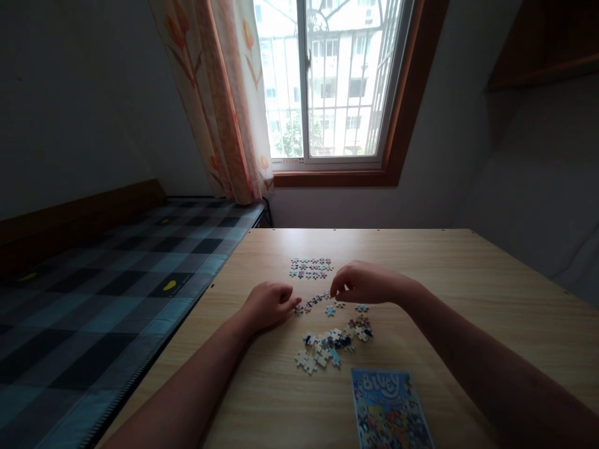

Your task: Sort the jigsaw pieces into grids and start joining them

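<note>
My left hand point(271, 304) rests on the table with its fingers curled. Its fingertips touch the near-left end of a slanting row of small jigsaw puzzle pieces point(316, 300). Over the far-right end of that row, my right hand point(362, 282) points down with thumb and fingers pinched at a jigsaw puzzle piece point(327, 295), mostly hidden by the fingertips. Behind the hands lie several pieces in neat short rows point(311, 268). Between the forearms is a loose pile of pieces point(327, 344), some with their pale backs up. A lone blue piece point(330, 310) lies below my right hand.
A Bluey puzzle box point(390, 408) lies near the front of the wooden table point(477, 293). On the left stands a bed with a checked cover point(135, 274). A barred window point(344, 81) and a flowered curtain point(222, 93) are beyond the table's far edge.
</note>
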`<state>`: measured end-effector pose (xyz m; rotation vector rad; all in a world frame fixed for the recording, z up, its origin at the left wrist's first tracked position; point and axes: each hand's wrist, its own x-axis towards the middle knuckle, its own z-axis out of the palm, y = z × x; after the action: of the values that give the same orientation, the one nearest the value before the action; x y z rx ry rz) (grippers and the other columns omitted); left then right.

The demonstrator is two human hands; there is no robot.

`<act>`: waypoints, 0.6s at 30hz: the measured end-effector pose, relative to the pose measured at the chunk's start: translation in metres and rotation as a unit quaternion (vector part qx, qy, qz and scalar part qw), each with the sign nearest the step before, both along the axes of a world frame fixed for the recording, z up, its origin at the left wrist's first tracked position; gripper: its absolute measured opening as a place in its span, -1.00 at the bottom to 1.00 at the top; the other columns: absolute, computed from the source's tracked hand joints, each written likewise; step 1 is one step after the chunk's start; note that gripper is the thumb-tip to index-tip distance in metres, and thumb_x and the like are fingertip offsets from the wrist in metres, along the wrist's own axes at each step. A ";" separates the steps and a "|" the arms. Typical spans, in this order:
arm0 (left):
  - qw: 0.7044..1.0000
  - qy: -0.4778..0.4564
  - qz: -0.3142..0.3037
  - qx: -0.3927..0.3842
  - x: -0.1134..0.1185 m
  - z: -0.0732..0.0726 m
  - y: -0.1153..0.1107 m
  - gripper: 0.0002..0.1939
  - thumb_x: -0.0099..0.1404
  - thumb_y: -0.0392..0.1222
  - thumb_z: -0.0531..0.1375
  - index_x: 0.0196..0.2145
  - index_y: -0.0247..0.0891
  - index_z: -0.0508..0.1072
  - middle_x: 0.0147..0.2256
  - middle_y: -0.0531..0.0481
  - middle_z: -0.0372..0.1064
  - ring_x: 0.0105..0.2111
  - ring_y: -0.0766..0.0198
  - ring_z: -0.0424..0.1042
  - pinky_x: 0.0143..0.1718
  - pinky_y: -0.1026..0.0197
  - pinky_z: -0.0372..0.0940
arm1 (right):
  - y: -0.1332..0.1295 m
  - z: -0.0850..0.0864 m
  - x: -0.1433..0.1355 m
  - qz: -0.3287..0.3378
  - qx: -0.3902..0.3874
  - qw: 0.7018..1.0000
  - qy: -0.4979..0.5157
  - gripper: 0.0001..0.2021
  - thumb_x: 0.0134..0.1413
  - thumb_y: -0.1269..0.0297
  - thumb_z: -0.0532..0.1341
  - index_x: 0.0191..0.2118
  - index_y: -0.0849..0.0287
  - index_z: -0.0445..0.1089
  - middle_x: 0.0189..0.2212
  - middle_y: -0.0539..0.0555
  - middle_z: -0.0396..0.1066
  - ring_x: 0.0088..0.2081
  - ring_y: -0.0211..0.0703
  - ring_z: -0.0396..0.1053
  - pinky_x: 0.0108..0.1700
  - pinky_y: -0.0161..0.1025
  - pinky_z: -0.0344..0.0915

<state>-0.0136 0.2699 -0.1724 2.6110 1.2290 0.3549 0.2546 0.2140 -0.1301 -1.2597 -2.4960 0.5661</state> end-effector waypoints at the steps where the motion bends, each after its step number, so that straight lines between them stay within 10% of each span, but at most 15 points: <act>1: 1.000 0.002 0.000 0.001 0.000 0.000 0.000 -0.56 0.23 0.06 0.14 -0.66 -0.22 0.17 -0.66 0.10 0.12 -0.59 0.32 0.06 -0.47 0.21 -0.14 | -0.005 0.005 -0.005 0.011 -0.016 1.000 -0.015 -0.81 0.05 0.38 0.24 -0.24 0.08 0.60 -0.43 -0.03 0.52 -0.49 -0.36 0.34 -0.40 -0.37 0.20; 12: 0.999 0.037 -0.013 0.026 -0.001 0.002 0.000 -0.57 0.27 0.03 0.11 -0.65 -0.23 0.17 -0.65 0.07 0.14 -0.59 0.32 0.06 -0.47 0.20 -0.15 | -0.006 -0.002 -0.009 -0.048 0.009 0.993 -0.107 -0.67 -0.08 0.53 0.24 -0.21 0.06 0.61 -0.42 0.04 0.54 -0.47 -0.29 0.35 -0.38 -0.32 0.17; 18: 0.992 0.066 -0.075 0.072 0.002 0.025 -0.021 -0.62 0.31 -0.02 0.12 -0.60 -0.24 0.31 -0.55 0.02 0.28 -0.54 0.30 0.14 -0.46 0.18 -0.13 | -0.018 0.016 -0.013 -0.015 -0.052 0.995 -0.087 -0.73 -0.08 0.51 0.28 -0.25 0.08 0.62 -0.49 -0.01 0.50 -0.52 -0.36 0.32 -0.46 -0.38 0.13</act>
<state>-0.0112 0.2484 -0.1473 2.8702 1.0726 0.2547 0.2418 0.1960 -0.1136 -1.4395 -2.6146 0.6114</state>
